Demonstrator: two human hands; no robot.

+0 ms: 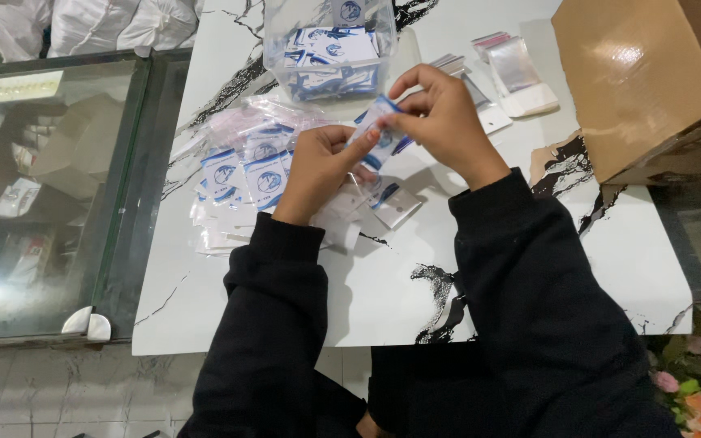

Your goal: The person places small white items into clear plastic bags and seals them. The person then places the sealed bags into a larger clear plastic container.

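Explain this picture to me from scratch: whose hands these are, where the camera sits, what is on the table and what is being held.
No machine here: a person in black sleeves works with bare hands. The one camera is worn on their head and looks down. The left hand and right hand together pinch a small white-and-blue card in a clear sleeve above a white marble-patterned table. Left of the hands lies a pile of similar packets. Behind them stands a clear plastic tub of cards, with empty clear sleeves beside it and a cardboard box at right.

Blue-white packets (piled left), cardboard box.
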